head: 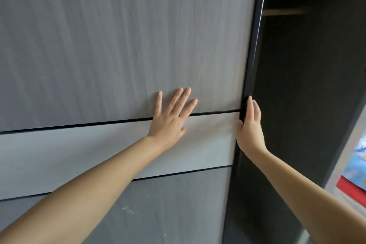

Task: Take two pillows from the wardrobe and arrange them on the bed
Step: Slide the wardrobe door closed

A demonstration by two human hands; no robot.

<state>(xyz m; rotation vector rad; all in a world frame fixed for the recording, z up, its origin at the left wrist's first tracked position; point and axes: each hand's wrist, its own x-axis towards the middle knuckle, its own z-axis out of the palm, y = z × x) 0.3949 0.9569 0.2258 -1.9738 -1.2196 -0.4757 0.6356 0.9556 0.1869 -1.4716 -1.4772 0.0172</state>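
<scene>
A grey wood-grain sliding wardrobe door (pixel 118 45) fills most of the head view, crossed by a paler band at hand height. My left hand (pixel 170 119) lies flat on the door with its fingers spread. My right hand (pixel 250 127) is on the door's black right edge (pixel 255 45), fingers straight along it and thumb on the front face. Right of that edge the wardrobe stands partly open, showing a dark interior (pixel 301 95). No pillows are visible in the opening.
A wooden shelf (pixel 283 12) sits high inside the opening. At the far right edge, a pale frame and something blue and red (pixel 354 174) show beyond the wardrobe.
</scene>
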